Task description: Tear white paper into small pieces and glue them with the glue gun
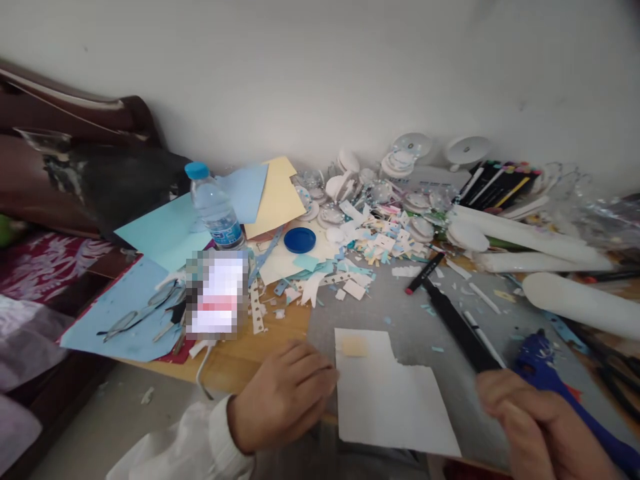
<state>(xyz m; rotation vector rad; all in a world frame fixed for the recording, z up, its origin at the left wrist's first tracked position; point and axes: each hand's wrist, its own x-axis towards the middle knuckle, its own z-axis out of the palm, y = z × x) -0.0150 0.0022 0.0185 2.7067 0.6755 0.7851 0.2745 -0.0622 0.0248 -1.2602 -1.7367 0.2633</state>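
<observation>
A white sheet of paper (390, 407) with a notched upper right corner lies at the table's front edge, and a small pale-yellow paper square (355, 346) sits near its top left. At the sheet's left edge is my left hand (287, 393), fingers curled together; whatever they hold, if anything, is hidden. My right hand (543, 427) is closed around the near end of a long, black, flat-sided tool (457, 322), whose exact kind I cannot make out. Its far end meets a black pen with a red end (425, 273).
Paper scraps (385, 240) and white round pieces cover the back. A water bottle (215, 210), coloured sheets (277, 200), phone (217, 293) and eyeglasses (143, 313) are left. Rightward are a blue glue gun (535, 360), white rolls (575, 303), markers (500, 183) and scissors (617, 373).
</observation>
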